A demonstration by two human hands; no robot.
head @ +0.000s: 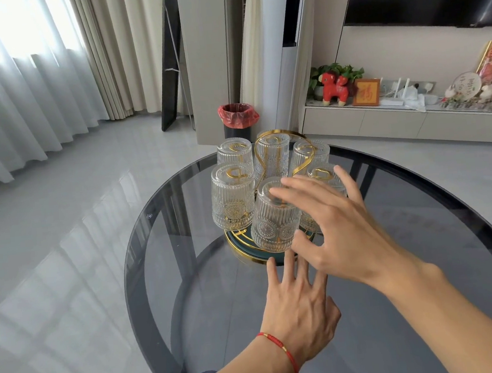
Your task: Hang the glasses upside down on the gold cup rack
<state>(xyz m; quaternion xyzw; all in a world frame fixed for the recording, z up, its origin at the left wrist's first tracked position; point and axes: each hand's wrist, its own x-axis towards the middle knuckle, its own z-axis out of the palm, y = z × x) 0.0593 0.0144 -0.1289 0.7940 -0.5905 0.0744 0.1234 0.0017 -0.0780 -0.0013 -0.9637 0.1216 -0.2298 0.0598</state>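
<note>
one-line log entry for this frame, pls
stage: last glass seated | rack: six glasses inverted | right hand: open around nearest glass | left hand: open over table

Glasses (274, 213) crowd the rack (277, 153); bare table (430, 304) surrounds it.

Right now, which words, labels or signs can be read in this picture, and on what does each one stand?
"福", gold on red: small framed picture on the TV shelf.
Round plaque: dark characters, too blurred to read.
Table: small printed mark on the glass, too small to read.
Glasses, rack: none.
</note>
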